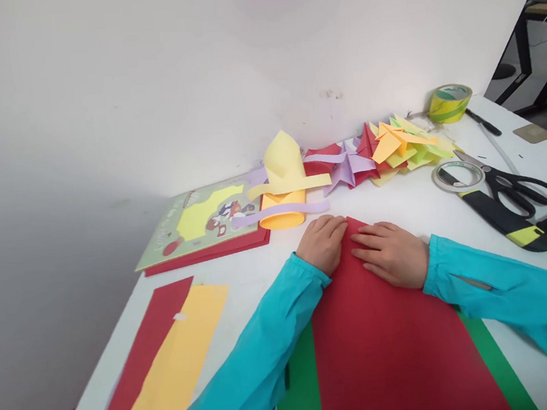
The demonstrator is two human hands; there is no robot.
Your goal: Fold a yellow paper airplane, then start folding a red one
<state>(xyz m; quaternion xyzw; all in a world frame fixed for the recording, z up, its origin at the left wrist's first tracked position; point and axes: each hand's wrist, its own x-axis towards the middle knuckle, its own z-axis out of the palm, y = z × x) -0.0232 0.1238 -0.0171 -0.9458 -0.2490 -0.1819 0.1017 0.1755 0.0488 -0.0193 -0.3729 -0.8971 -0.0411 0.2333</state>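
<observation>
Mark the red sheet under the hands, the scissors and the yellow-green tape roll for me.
red sheet (398, 350), head view, on its bare middle.
scissors (498, 181), head view, on the black handle near the pivot.
yellow-green tape roll (447, 113), head view, on its outer wall.

My red sheet, pinned flat at its far tip

The red paper sheet (393, 350) is plain, matte and a single colour, and it lies flat in the near middle of the white table (261, 267), on top of a green sheet (299, 403) that shows along both of its long sides. Its near end runs out of view at the bottom. Its long edges run away from me, then slant inward, so the far end narrows to a point. My left hand (321, 242) rests palm down on the left slant and my right hand (391, 253) on the right slant, fingertips meeting just beside that tip. Any crease under them is hidden.
</observation>
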